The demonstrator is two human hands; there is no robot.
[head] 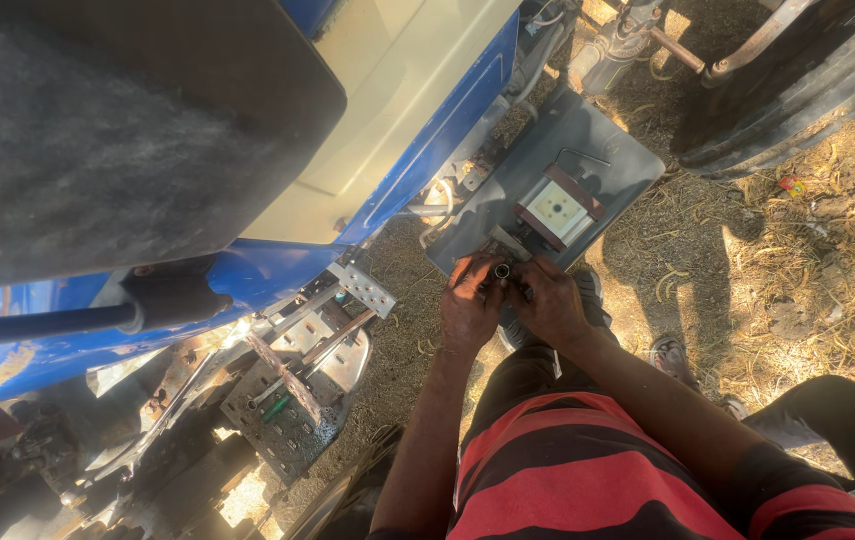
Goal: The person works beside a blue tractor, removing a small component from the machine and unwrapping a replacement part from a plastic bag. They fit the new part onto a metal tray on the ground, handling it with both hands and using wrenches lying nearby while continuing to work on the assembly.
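Beside the blue and cream tractor body [418, 130], which fills the upper left of the view along with a dark padded seat [98, 120], a person in a red and black striped shirt [588, 470] bends over dry, straw-strewn ground [798, 290]. A large black tyre [798, 90] cuts across the upper right corner. Below the seat a black lever [48, 322] runs toward the left edge, and under it sits a cluster of perforated metal brackets [298, 400] and linkages in bright sun.

A grey metal footplate [598, 150] juts out from the tractor's side and serves as the surface. On it lies a squarish pump-like block [560, 208] with a pale face and dark red-brown end plates, set just above the hands.

Both hands meet at the near edge of the footplate. The left hand [470, 305] and the right hand [550, 303] are each closed around a small dark tubular fitting [501, 271], fingers pinching it from either side. Its round open end faces up toward the camera, so its long axis runs roughly up and away from the plate rather than along it; its lower part is hidden by the fingers. A sandalled foot [670, 352] rests on the ground just right of the right forearm.
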